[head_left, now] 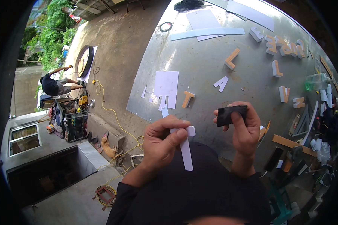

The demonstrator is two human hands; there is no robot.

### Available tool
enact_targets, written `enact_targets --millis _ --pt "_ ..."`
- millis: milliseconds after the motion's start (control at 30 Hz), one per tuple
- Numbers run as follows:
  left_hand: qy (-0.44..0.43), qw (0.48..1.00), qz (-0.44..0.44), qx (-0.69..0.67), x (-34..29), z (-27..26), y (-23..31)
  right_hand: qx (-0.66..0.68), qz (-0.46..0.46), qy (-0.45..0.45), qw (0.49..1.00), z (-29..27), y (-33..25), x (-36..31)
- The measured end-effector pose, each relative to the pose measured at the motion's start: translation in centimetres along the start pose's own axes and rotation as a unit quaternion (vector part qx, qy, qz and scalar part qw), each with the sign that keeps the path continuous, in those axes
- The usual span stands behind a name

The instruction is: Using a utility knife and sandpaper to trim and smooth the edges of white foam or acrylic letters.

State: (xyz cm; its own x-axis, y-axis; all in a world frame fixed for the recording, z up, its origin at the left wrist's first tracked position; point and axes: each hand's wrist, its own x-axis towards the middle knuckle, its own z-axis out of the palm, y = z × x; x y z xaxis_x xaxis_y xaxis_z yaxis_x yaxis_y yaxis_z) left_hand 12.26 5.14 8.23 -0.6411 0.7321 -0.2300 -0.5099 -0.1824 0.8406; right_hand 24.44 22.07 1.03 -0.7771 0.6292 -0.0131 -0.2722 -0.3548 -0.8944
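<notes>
My left hand (159,140) pinches a flat white T-shaped piece (187,156) between thumb and fingers, its stem pointing down toward my body. Held up to its right, my right hand (247,133) is closed on a dark, folded sheet (225,117) that looks like sandpaper, the thumb pressed on its face. The two hands are apart, and the sheet does not touch the white piece. Beyond them on the metal table (199,56) lie a T-shaped block (188,99) with a tan face, a flat white letter (221,84) and a cut white sheet (166,82).
Several letter blocks (285,45) stand at the far right. A utility knife (288,165), a phone (273,159), a wooden strip (293,145) and a clear bottle (316,81) lie along the right side. Left, another person (54,86) works beside a round frame (85,62); a yellow cable (110,110) crosses the floor.
</notes>
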Motion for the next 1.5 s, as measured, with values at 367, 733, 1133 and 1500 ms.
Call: enact_targets --millis 367,733,1133,1500 --pt "-0.022 0.953 0.142 0.268 0.2 1.4 0.1 0.101 -0.014 -0.202 0.974 0.2 -1.7 -0.8" --pt "-0.006 0.996 -0.021 0.082 -0.4 1.8 0.6 -0.001 -0.134 -0.061 0.989 1.6 -0.9 -1.9" --pt "0.041 0.978 -0.167 -0.116 0.1 1.5 0.3 -0.195 -0.319 -0.1 0.922 3.8 0.7 -0.3" --pt "0.022 0.969 -0.216 -0.12 0.5 1.6 1.1 -0.318 -0.375 -0.092 0.866 3.1 1.4 -0.1"
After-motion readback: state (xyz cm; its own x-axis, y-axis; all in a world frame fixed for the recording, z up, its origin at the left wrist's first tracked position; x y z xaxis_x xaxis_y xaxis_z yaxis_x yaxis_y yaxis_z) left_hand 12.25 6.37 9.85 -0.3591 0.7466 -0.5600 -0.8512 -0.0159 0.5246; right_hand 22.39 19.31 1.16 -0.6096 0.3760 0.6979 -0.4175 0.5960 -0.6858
